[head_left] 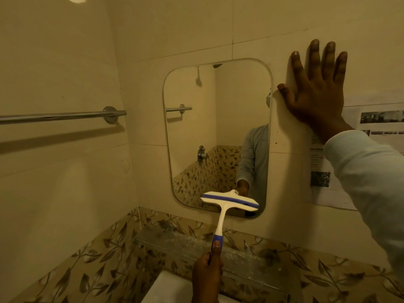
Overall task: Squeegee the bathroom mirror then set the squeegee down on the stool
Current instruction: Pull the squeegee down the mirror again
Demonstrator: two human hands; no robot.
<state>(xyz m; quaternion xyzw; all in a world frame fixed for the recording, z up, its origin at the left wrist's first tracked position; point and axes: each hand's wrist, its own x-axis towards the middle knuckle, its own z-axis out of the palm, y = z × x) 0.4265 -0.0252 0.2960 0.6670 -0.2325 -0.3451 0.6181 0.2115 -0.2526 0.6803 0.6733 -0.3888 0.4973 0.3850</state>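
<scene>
Low in the scene, the left hand [206, 278] is wrapped around the blue grip of a white plastic squeegee with a blue blade strip [227, 204], its head lying against the lower right part of the rounded rectangular wall mirror [196, 127]. Further right, the right hand [317, 97] presses flat on the cream tiled wall [251, 29], fingers spread, just beside the mirror's right edge.

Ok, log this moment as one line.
phase: squeegeeing | left hand: grips squeegee handle, blade at mirror bottom edge | right hand: flat on wall beside mirror | stool: not in view
</scene>
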